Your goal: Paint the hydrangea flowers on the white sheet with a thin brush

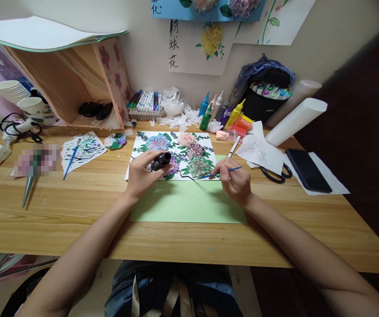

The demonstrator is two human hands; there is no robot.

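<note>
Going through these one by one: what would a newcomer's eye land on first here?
Probably the sheet of bright flowers at the centre of the desk, partly over a pale green sheet. Next, the left hand, holding a small black bottle above the flowers, and the right hand, with a thin blue brush at their near right side. Behind, colourful squeeze bottles sit toward the wall.
</note>
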